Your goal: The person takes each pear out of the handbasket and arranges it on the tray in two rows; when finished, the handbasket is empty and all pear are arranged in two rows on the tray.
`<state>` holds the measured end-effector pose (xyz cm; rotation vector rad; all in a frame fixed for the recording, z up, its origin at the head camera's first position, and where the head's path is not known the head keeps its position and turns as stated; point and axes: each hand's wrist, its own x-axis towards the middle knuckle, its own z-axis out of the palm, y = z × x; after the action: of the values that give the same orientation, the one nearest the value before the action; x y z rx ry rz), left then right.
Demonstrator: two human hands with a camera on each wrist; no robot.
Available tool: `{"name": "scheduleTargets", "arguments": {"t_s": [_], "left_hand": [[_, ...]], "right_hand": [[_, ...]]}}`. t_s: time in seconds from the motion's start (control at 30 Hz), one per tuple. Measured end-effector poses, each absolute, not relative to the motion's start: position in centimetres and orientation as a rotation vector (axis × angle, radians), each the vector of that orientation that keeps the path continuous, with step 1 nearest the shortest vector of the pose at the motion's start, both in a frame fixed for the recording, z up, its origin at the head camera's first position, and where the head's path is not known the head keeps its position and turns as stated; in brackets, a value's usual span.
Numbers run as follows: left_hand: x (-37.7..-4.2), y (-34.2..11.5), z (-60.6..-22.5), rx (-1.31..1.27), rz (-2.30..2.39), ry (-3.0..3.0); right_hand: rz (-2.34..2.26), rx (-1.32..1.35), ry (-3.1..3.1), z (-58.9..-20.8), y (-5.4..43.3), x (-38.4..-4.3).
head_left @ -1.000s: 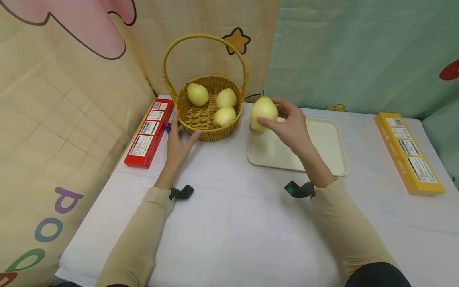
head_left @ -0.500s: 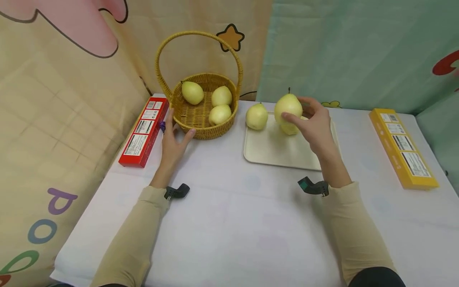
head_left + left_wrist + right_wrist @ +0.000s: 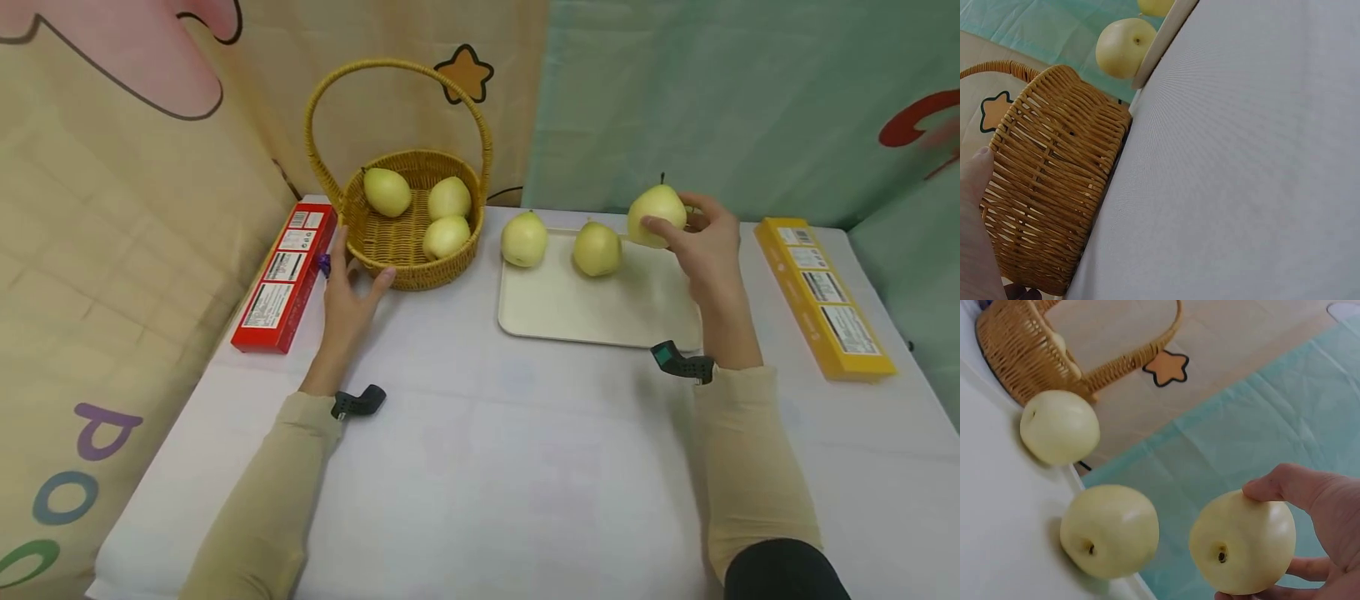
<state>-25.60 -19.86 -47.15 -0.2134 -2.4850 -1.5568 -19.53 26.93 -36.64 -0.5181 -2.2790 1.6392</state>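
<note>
My right hand [image 3: 712, 246] grips a pale yellow-green pear [image 3: 652, 207] with its stem up, thumb on the near side and fingers behind. That pear is held over the back right part of a cream tray [image 3: 570, 308]. Two more pears, a left one [image 3: 524, 239] and a middle one [image 3: 597, 249], sit along the tray's back side. With thumb at the front rim and fingers along the left side, my left hand [image 3: 348, 308] holds a wicker basket [image 3: 1054, 169]. Inside the basket lie three pears [image 3: 387, 192]; its tall handle stands upright.
A red box [image 3: 285, 279] lies left of the basket, with a small purple item [image 3: 325, 265] beside it. Far right on the white-covered table [image 3: 480, 450] lies a yellow box [image 3: 825, 300]. Printed curtains [image 3: 600, 108] hang close behind the table.
My right hand has carried its pear rightward over the tray, bringing the two pears standing there into full view. My left hand stays at the basket. The head view has shifted slightly.
</note>
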Motion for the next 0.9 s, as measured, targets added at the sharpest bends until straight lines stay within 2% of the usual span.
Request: {"name": "scheduleTargets", "arguments": {"t_s": [0.3,0.53,0.9], "left_hand": [[-25.7,-19.9,-47.2,-0.219,-1.564,-2.481],[-25.6,-19.9,-47.2,-0.241,-1.572,-2.451],[-25.7,-19.8,-47.4,-0.234,-1.565,-2.461]], "right_hand": [[1.386,-0.865,-2.478,-40.3,30.2,-20.5],[1.295,-0.814,-2.561,-41.5,30.4,-20.6],[1.311,-0.786,-2.544,-41.4,30.5,-20.6]]}}
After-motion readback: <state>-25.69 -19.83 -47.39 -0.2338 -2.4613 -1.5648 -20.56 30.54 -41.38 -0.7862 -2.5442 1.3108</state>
